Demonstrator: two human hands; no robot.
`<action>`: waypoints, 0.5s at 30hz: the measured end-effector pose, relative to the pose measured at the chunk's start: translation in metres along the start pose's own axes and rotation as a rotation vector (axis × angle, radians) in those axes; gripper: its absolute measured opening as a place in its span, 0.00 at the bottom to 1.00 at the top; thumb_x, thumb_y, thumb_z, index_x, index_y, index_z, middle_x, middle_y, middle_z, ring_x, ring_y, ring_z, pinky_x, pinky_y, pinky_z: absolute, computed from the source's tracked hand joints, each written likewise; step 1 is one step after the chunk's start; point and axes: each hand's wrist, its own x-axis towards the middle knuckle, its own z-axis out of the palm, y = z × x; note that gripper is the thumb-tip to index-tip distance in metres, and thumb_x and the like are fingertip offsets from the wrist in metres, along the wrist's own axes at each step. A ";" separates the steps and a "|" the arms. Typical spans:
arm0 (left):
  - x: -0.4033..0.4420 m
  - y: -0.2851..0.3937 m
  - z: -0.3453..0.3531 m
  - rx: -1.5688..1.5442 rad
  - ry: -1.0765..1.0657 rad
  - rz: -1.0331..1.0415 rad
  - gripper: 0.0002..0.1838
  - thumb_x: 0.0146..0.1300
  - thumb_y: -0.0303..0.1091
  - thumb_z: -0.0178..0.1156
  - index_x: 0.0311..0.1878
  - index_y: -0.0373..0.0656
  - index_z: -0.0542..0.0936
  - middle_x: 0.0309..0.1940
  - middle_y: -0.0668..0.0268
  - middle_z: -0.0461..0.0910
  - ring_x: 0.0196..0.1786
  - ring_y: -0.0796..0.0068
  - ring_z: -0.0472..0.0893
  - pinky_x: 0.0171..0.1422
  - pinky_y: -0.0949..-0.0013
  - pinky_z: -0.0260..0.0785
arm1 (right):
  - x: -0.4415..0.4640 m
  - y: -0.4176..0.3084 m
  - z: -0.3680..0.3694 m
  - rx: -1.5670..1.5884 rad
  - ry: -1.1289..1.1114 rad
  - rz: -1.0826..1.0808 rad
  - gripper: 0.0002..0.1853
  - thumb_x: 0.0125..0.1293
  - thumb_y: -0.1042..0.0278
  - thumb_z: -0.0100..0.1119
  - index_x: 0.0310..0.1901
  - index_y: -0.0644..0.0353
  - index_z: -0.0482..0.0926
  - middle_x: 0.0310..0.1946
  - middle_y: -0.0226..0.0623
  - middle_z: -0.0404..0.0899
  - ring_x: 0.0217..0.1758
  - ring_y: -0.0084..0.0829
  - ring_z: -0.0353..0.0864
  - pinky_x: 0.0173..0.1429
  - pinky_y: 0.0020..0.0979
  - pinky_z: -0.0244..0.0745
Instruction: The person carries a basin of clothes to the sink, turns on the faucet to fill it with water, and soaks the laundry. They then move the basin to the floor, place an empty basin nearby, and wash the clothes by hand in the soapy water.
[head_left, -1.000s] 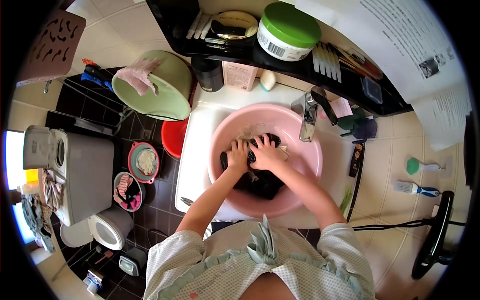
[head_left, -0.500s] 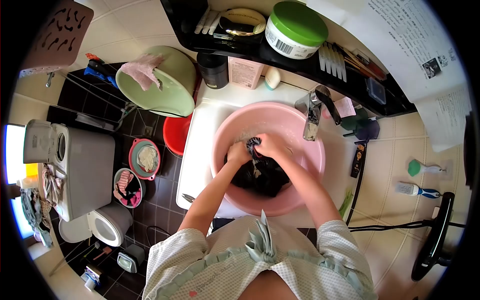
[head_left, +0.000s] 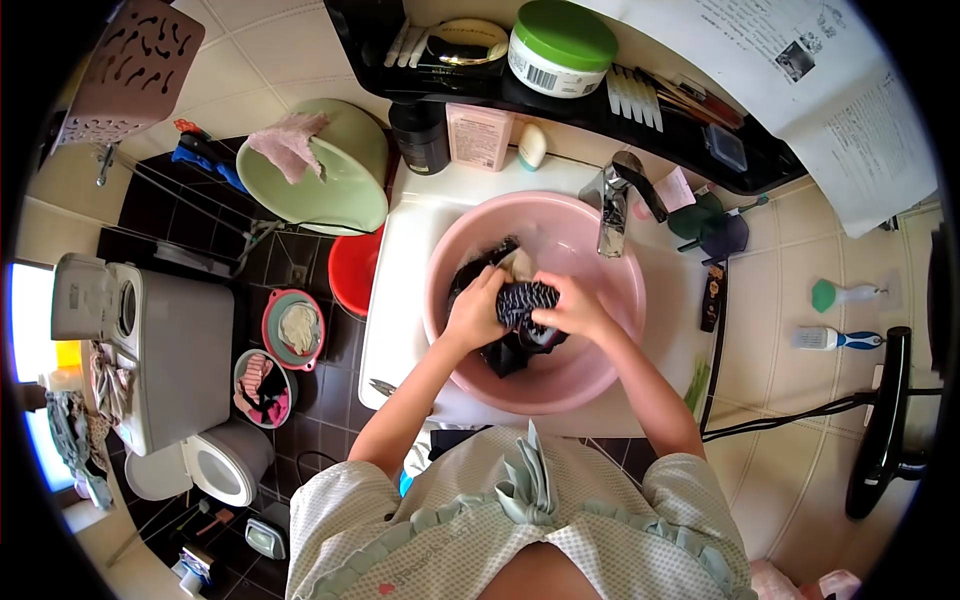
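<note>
A pink basin (head_left: 615,360) stands on the white sink counter, with a black garment (head_left: 507,358) bunched inside it. Part of the garment, dark cloth with a white pattern (head_left: 527,300), is stretched between my hands above the basin's floor. My left hand (head_left: 478,308) is closed around its left side. On the right side my right hand (head_left: 575,305) pinches the same cloth, thumb toward me. A pale patch of fabric shows just behind my fingers. What kind of garment it is cannot be made out.
A faucet (head_left: 612,215) overhangs the basin's back right rim. Above runs a black shelf (head_left: 450,88) with a green-lidded jar (head_left: 562,50). To the left are a green tub (head_left: 345,180), a red basin (head_left: 352,280), two small laundry basins on the floor and a toilet (head_left: 222,470).
My hands have spread the patterned cloth wider and lifted it from the black bundle. The bundle has shifted left in the basin. The camera view has tilted slightly.
</note>
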 end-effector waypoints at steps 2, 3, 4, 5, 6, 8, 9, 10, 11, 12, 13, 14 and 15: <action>-0.014 -0.015 0.003 0.099 -0.134 0.068 0.32 0.31 0.28 0.71 0.45 0.44 0.69 0.42 0.59 0.70 0.48 0.52 0.73 0.50 0.58 0.68 | -0.014 0.003 0.008 -0.084 -0.050 0.022 0.24 0.42 0.61 0.64 0.44 0.58 0.76 0.29 0.44 0.80 0.31 0.36 0.81 0.38 0.34 0.75; -0.021 -0.018 0.001 0.142 -0.246 0.063 0.34 0.31 0.29 0.71 0.48 0.44 0.69 0.44 0.59 0.70 0.49 0.52 0.73 0.53 0.58 0.68 | -0.018 0.002 0.013 -0.260 -0.072 -0.017 0.23 0.43 0.60 0.64 0.44 0.57 0.76 0.31 0.44 0.80 0.34 0.38 0.81 0.40 0.36 0.75; -0.028 -0.031 0.007 0.174 -0.344 0.063 0.35 0.33 0.31 0.70 0.50 0.45 0.70 0.45 0.59 0.70 0.50 0.52 0.72 0.54 0.57 0.67 | -0.021 0.003 0.017 -0.436 -0.093 -0.056 0.23 0.43 0.58 0.64 0.44 0.55 0.77 0.32 0.44 0.80 0.37 0.41 0.80 0.42 0.39 0.75; -0.034 -0.043 0.015 0.205 -0.389 0.071 0.35 0.34 0.32 0.69 0.52 0.45 0.69 0.46 0.59 0.70 0.51 0.53 0.72 0.54 0.58 0.67 | -0.024 0.006 0.022 -0.464 -0.117 -0.023 0.23 0.44 0.56 0.64 0.43 0.54 0.77 0.34 0.44 0.79 0.39 0.42 0.79 0.45 0.42 0.74; -0.037 -0.045 0.017 0.236 -0.434 0.078 0.34 0.36 0.33 0.68 0.53 0.45 0.68 0.47 0.59 0.69 0.52 0.54 0.71 0.54 0.59 0.67 | -0.024 0.011 0.026 -0.557 -0.157 0.031 0.22 0.44 0.56 0.64 0.43 0.54 0.77 0.37 0.43 0.79 0.43 0.43 0.78 0.45 0.42 0.74; -0.040 -0.046 0.027 0.368 -0.352 0.023 0.36 0.39 0.33 0.66 0.57 0.46 0.66 0.50 0.58 0.68 0.55 0.55 0.69 0.56 0.58 0.65 | -0.024 0.017 0.031 -0.617 -0.027 -0.029 0.21 0.46 0.56 0.63 0.42 0.54 0.76 0.40 0.41 0.76 0.48 0.42 0.75 0.47 0.42 0.73; -0.037 -0.041 0.029 0.433 -0.311 -0.003 0.37 0.40 0.33 0.65 0.59 0.46 0.65 0.51 0.58 0.67 0.56 0.56 0.68 0.57 0.58 0.64 | -0.019 0.018 0.032 -0.631 0.025 -0.032 0.19 0.47 0.58 0.63 0.42 0.54 0.76 0.40 0.40 0.74 0.49 0.42 0.73 0.48 0.41 0.72; -0.033 -0.036 0.031 0.480 -0.206 -0.015 0.38 0.42 0.33 0.65 0.61 0.46 0.64 0.53 0.58 0.67 0.57 0.57 0.67 0.58 0.57 0.62 | -0.013 0.019 0.033 -0.644 0.078 -0.034 0.18 0.48 0.59 0.63 0.41 0.54 0.76 0.40 0.39 0.72 0.50 0.42 0.71 0.49 0.41 0.71; -0.030 -0.031 0.032 0.524 -0.101 -0.026 0.39 0.43 0.33 0.64 0.63 0.47 0.62 0.54 0.57 0.66 0.58 0.57 0.66 0.58 0.56 0.61 | -0.006 0.019 0.032 -0.652 0.172 -0.095 0.16 0.49 0.62 0.62 0.41 0.53 0.76 0.39 0.38 0.71 0.47 0.42 0.70 0.51 0.41 0.70; -0.027 -0.028 0.032 0.567 0.003 -0.038 0.40 0.44 0.33 0.63 0.65 0.47 0.60 0.56 0.57 0.65 0.59 0.57 0.65 0.59 0.56 0.59 | 0.003 0.019 0.032 -0.684 0.288 -0.148 0.14 0.49 0.65 0.60 0.40 0.53 0.76 0.39 0.37 0.71 0.47 0.41 0.70 0.50 0.41 0.68; -0.022 -0.035 0.038 0.627 0.049 -0.016 0.42 0.46 0.38 0.62 0.67 0.45 0.58 0.58 0.55 0.64 0.61 0.56 0.63 0.60 0.52 0.56 | 0.013 0.020 0.031 -0.727 0.340 -0.169 0.14 0.50 0.66 0.60 0.40 0.53 0.75 0.39 0.36 0.70 0.47 0.40 0.69 0.49 0.40 0.68; -0.017 -0.041 0.043 0.649 0.064 -0.027 0.42 0.47 0.39 0.61 0.67 0.45 0.58 0.59 0.55 0.63 0.61 0.56 0.63 0.61 0.53 0.56 | 0.024 0.022 0.030 -0.770 0.391 -0.189 0.13 0.50 0.68 0.59 0.40 0.53 0.75 0.39 0.36 0.70 0.47 0.39 0.69 0.48 0.40 0.67; -0.012 -0.046 0.048 0.673 0.079 -0.039 0.41 0.48 0.40 0.61 0.67 0.45 0.57 0.60 0.55 0.62 0.61 0.56 0.62 0.61 0.53 0.56 | 0.034 0.027 0.032 -0.799 0.455 -0.205 0.13 0.51 0.69 0.58 0.41 0.51 0.74 0.39 0.35 0.68 0.46 0.38 0.68 0.46 0.40 0.66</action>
